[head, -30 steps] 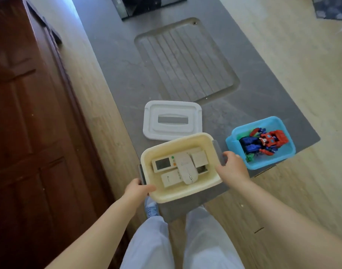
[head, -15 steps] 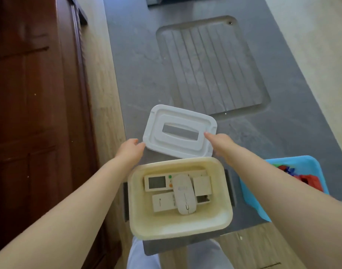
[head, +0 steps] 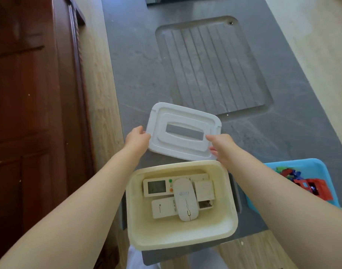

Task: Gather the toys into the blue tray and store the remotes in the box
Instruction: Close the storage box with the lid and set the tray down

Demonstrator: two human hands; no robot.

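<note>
Both hands pinch the lid (head: 182,131) at twelve o'clock of the box (head: 180,233), left hand (head: 137,137) and right hand (head: 220,145) on opposite short edges; it looks light, stiff, slippery.

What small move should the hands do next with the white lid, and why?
Probably bring the white lid toward the person and lower it onto the cream box. The left hand and right hand grip its two sides, the remotes lie inside the open box, and the toys sit in the blue tray.
</note>
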